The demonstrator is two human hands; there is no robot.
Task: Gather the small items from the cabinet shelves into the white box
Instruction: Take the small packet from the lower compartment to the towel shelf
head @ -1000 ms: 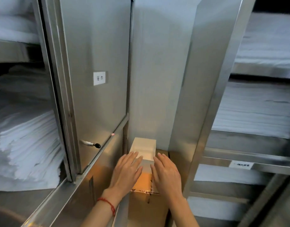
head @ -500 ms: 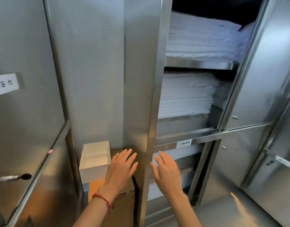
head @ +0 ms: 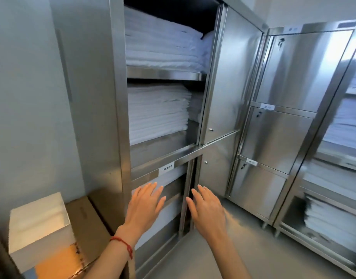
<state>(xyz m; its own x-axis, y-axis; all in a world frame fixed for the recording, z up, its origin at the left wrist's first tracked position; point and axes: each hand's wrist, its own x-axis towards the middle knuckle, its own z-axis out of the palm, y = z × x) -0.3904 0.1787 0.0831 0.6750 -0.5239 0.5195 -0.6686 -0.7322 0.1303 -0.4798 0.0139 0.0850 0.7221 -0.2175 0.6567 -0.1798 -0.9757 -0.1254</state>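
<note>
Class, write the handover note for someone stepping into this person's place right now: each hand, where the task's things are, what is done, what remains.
Left hand: open, fingers spread, holding nothing, in front of the lower cabinet section.
Right hand: open, empty, beside it.
White box: at lower left, sitting on a cardboard carton beside the steel cabinet. Its inside is not visible.
Shelves: stacks of folded white linen; no small items can be made out.
Done: nothing visibly gathered.
Left: find the small items on the shelves and carry them to the box.

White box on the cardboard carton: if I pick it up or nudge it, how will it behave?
The white box looks thin-walled and open-topped, so probably light and slightly flexible. Its flat base rests on the cardboard carton, so a nudge should slide it, not tip it.
</note>
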